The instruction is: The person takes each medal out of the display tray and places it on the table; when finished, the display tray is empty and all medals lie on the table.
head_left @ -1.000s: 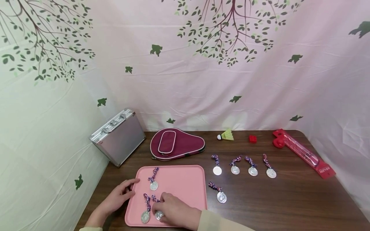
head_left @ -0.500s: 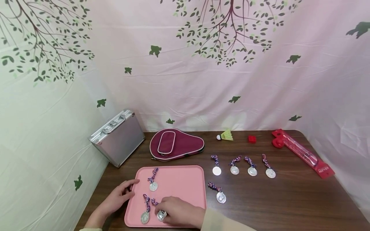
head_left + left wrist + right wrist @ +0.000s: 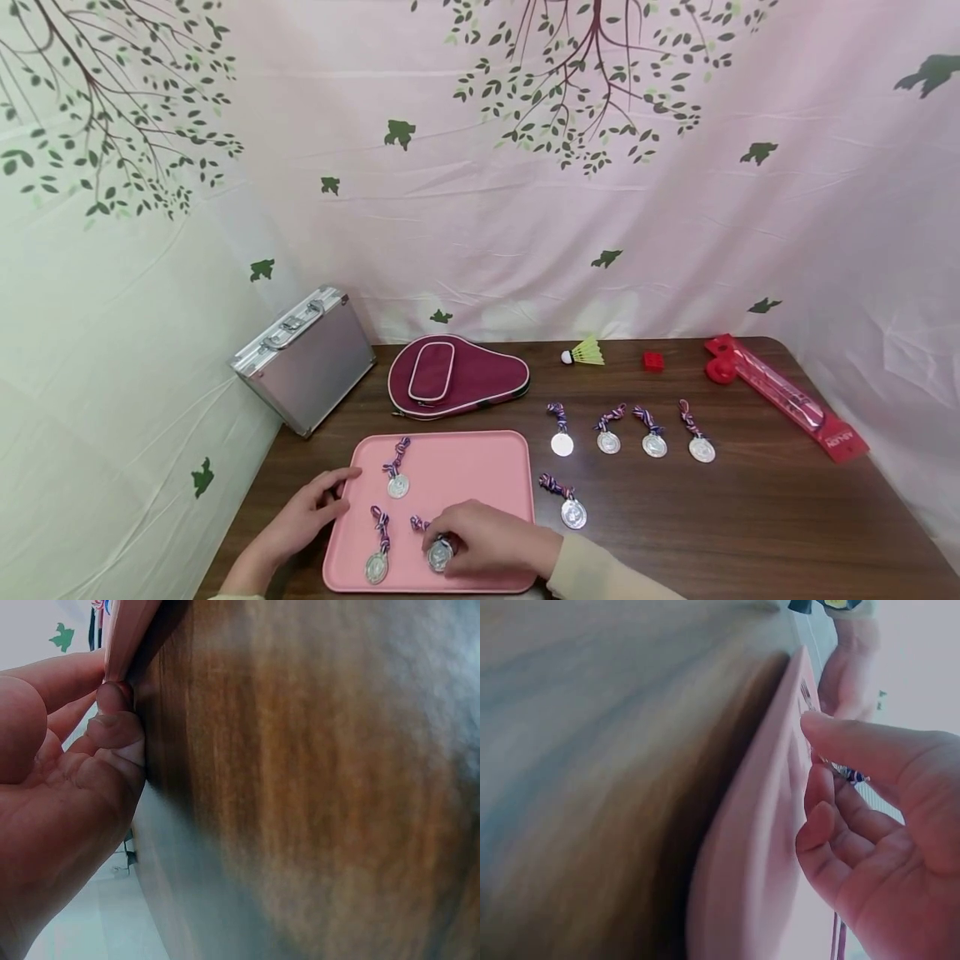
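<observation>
Right hand (image 3: 487, 533) pinches a silver medal (image 3: 440, 555) over the near part of the pink tray (image 3: 472, 471); its fingers cover some of the disc and ribbon, the design is unreadable, and whether the disc touches the tray floor I can't tell. The right wrist view gives only a thin sliver between thumb and fingertips (plus a bit of ribbon), with something dark and yellow cut off at the top edge. Left hand (image 3: 311, 508) has its fingertips at the tray's left rim, lower fingers curled in the left wrist view; gripping or just touching, can't tell. Both forearms run out of frame at the bottom, the right in a pale sleeve (image 3: 600, 575). Two other medals (image 3: 377, 567) lie on the tray's left side, ribbons knotted; five loose medals (image 3: 573, 513) lie on the table to the right, one face washed out by glare. Table (image 3: 690, 525) is dark brown wood grain, slightly shiny, badly blurred up close in both wrist views. Along the back: silver case (image 3: 318, 367), maroon paddle-shaped bag (image 3: 483, 379), yellow shuttlecock (image 3: 587, 352), small red block (image 3: 653, 361), red-and-clear package (image 3: 783, 387) with lettering too small to read. Pale creased cloth (image 3: 465, 217) with printed branches and green birds hangs behind and at the sides.
</observation>
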Demonstrator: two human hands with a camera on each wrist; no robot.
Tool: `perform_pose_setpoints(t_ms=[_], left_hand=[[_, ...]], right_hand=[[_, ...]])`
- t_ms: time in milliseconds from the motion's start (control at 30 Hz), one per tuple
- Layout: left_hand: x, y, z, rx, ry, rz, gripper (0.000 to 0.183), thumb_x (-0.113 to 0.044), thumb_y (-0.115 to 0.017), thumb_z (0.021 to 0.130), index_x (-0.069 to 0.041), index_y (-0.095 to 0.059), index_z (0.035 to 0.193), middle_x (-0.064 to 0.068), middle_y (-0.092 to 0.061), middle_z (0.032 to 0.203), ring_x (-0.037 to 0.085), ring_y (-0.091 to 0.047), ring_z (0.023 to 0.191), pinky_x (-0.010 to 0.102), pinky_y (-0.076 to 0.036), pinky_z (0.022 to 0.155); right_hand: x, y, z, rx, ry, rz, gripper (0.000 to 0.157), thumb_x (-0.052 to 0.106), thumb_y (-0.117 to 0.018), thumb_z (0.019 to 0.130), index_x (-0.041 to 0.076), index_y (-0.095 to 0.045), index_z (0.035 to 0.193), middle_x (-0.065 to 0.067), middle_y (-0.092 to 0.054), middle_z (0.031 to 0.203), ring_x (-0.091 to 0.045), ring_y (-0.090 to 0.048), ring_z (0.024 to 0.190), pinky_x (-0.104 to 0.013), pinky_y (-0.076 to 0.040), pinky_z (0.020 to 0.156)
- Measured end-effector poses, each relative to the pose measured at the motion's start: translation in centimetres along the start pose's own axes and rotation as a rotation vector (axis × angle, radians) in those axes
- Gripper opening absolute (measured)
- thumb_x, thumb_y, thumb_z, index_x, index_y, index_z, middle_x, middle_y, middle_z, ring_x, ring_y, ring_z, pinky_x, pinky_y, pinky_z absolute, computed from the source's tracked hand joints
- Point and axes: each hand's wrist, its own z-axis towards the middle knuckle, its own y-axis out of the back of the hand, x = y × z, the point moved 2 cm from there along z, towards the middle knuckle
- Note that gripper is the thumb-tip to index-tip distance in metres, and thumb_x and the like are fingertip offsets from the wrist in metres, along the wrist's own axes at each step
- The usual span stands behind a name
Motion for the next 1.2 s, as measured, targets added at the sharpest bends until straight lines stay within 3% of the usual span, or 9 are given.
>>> perform_pose_setpoints(t_ms=[267,433,667,833,967,1200], left_hand=[[0.0,0.0,0.1,0.005,-0.001,-0.01,0.041,-0.012,-0.063,0.091,-0.016,-0.056,0.13,0.012,-0.046,0.102,0.019,-0.047,0.08,0.026,-0.042,0.066],[0.0,0.0,0.0,0.004,0.008,-0.012,0.041,-0.012,-0.064,0.09,-0.016,-0.056,0.13,0.012,-0.046,0.102,0.019,-0.047,0.08,0.026,-0.042,0.066],[-0.2,0.0,-0.1,0.003,0.017,-0.008,0.041,-0.012,-0.064,0.091,-0.016,-0.056,0.13,0.012,-0.046,0.102,0.019,-0.047,0.08,0.026,-0.042,0.066],[-0.2,-0.1,0.0,0.006,0.005,-0.016,0.04,-0.012,-0.063,0.091,-0.015,-0.055,0.131,0.012,-0.046,0.102,0.018,-0.047,0.08,0.027,-0.043,0.066],[-0.3,-0.1,0.0,0.004,0.0,-0.014,0.04,-0.012,-0.063,0.091,-0.016,-0.055,0.13,0.012,-0.046,0.103,0.018,-0.047,0.079,0.027,-0.043,0.066],[-0.4,0.0,-0.1,0.003,0.015,-0.021,0.04,-0.012,-0.063,0.091,-0.016,-0.055,0.13,0.012,-0.046,0.103,0.019,-0.047,0.08,0.027,-0.043,0.066]], right_hand=[[-1.4,2.4,-3.6,-0.063,0.1,0.03,0.027,0.013,-0.076,0.078,0.022,-0.067,0.101,0.016,-0.059,0.091,0.005,-0.05,0.08,-0.009,-0.038,0.072],[-2.6,4.3,-6.6,-0.097,0.081,0.073,0.027,0.014,-0.075,0.081,0.022,-0.065,0.105,0.013,-0.06,0.093,0.0,-0.052,0.077,-0.012,-0.042,0.068],[-5.0,6.6,-11.1,-0.208,0.036,0.055,0.035,0.014,-0.078,0.079,0.021,-0.063,0.11,0.01,-0.062,0.103,-0.003,-0.056,0.088,-0.023,-0.047,0.076],[-6.7,7.5,-14.7,-0.311,-0.018,0.038,0.038,0.012,-0.078,0.078,0.02,-0.062,0.111,0.01,-0.063,0.104,-0.005,-0.058,0.092,-0.026,-0.047,0.08],[-8.1,7.9,-17.6,-0.374,-0.111,0.02,0.038,0.013,-0.08,0.077,0.022,-0.062,0.109,0.012,-0.062,0.101,-0.005,-0.057,0.089,-0.027,-0.047,0.076],[-9.6,8.1,-20.8,-0.333,-0.274,-0.034,0.035,0.021,-0.079,0.079,0.027,-0.061,0.108,0.015,-0.06,0.102,-0.004,-0.055,0.091,-0.025,-0.046,0.078]])
